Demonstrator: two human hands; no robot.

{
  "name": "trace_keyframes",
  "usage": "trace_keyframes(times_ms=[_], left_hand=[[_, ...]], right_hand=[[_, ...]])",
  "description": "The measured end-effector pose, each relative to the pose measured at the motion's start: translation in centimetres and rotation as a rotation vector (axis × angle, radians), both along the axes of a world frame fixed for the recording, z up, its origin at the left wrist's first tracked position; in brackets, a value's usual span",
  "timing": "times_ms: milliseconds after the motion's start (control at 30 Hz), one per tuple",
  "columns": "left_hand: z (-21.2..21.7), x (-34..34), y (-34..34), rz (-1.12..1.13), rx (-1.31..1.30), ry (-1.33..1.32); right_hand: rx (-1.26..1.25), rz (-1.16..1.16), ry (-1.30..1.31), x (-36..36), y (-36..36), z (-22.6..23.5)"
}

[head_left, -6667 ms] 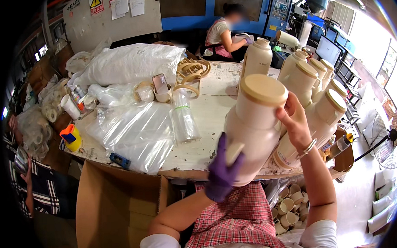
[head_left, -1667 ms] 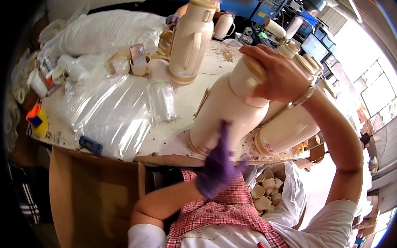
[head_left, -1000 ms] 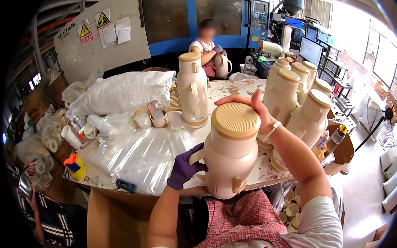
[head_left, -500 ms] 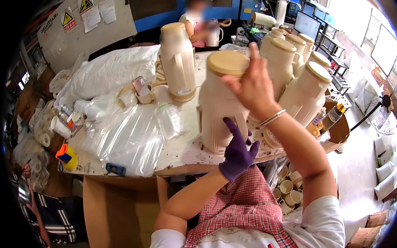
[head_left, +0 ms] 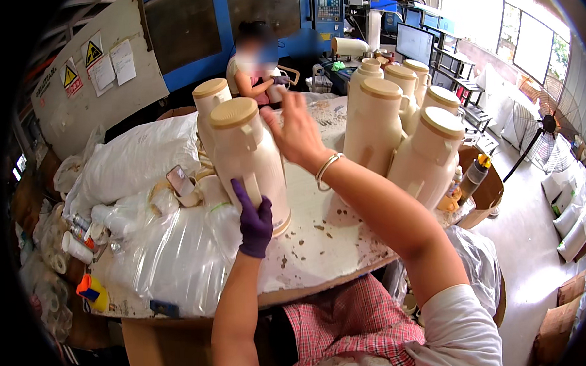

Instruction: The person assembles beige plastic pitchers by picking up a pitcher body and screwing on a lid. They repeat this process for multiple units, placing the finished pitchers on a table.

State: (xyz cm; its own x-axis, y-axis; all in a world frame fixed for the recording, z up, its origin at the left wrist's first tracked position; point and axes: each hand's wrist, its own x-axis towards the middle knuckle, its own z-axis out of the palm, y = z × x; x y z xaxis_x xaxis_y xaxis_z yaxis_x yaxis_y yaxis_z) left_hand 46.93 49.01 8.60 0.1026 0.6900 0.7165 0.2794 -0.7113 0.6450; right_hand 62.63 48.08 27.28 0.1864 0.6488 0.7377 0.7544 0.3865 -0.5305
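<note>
A cream vacuum flask (head_left: 248, 165) with a tan lid stands upright on the table, slightly left of the middle. My left hand (head_left: 255, 224), in a purple glove, is closed round its handle low down, one finger stretched up along the body. My bare right hand (head_left: 295, 127), with bangles on the wrist, is raised by the flask's upper right side, fingers spread and holding nothing. Close behind that flask is another cream flask (head_left: 209, 94), partly hidden. Several more flasks (head_left: 373, 124) are grouped at the right of the table.
Clear plastic bags (head_left: 178, 253) and a stuffed white sack (head_left: 141, 147) cover the table's left side. A phone (head_left: 180, 180) rests on a cream ring there. A yellow tape dispenser (head_left: 94, 293) lies at the left edge. Beyond the table sits a co-worker (head_left: 252, 73); a fan (head_left: 547, 125) stands right.
The flask in my left hand has moved left, next to the other single flask and away from the right group. My right hand has moved left with it.
</note>
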Motion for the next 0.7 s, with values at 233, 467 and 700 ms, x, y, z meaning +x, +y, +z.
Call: trace_keyframes(times_ms=[233, 467, 700], left_hand=[[2.3, -0.6, 1.6, -0.165, -0.32, -0.117], [2.6, -4.9, 2.1, -0.215, -0.42, -0.146], [4.4, -7.1, 1.8, -0.271, -0.479, -0.282]], right_hand=[[-0.183, -0.636, -0.1, 13.1, 16.6, -2.7], [-0.44, -1.248, -0.338, 26.0, 26.8, -2.5], [-0.758, -1.309, -0.413, 30.7, 26.6, -0.6]])
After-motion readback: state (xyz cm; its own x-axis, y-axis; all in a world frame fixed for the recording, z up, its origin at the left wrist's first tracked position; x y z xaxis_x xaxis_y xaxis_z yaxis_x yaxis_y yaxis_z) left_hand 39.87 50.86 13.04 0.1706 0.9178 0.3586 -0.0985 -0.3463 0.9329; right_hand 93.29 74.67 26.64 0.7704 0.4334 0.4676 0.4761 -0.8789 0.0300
